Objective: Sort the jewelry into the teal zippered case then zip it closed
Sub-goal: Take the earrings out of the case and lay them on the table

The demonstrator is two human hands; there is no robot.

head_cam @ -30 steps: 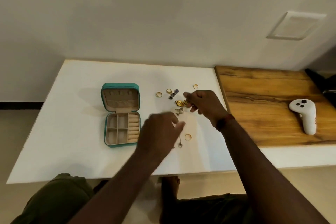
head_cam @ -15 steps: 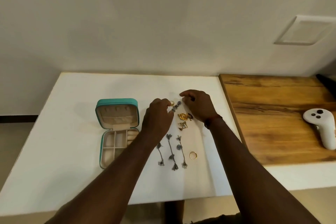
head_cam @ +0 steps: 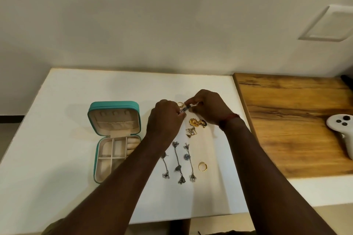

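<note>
Your left hand (head_cam: 164,120) and right hand (head_cam: 208,109) are both pinching a silver earring (head_cam: 185,109) between them, teal case (head_cam: 114,104) lying open beyond your left hand

Left grip (head_cam: 165,118) and right grip (head_cam: 207,108), fingers curled, meet fingertip to fingertip, both pinching one small silver piece (head_cam: 184,110).
</note>
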